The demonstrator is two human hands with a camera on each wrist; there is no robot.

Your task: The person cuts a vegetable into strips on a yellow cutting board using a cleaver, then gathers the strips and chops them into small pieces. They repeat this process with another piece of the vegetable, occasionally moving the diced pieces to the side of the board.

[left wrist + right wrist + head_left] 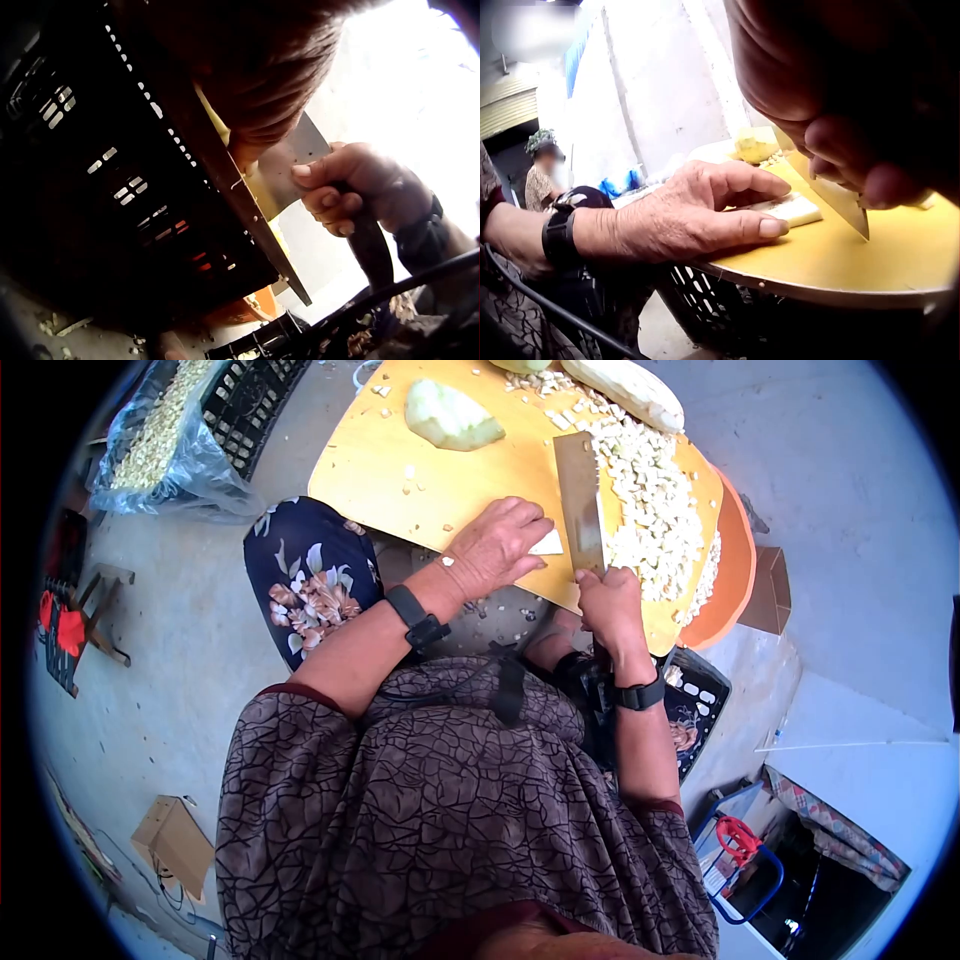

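Observation:
A broad-bladed cleaver is gripped at its handle by the right hand, its blade lying over the yellow board. Left of the blade, the left hand holds a pale flat vegetable piece between thumb and fingers near the board's edge. In the right wrist view the piece lies on the board beside the blade, with the left hand around it. The left wrist view shows the right hand wrapped on the handle. Diced pieces are heaped right of the blade.
A large peeled chunk and a long peeled vegetable lie at the board's far side. An orange basin is under its right edge. At upper left stand a bag of diced pieces and a black crate. Another person sits behind.

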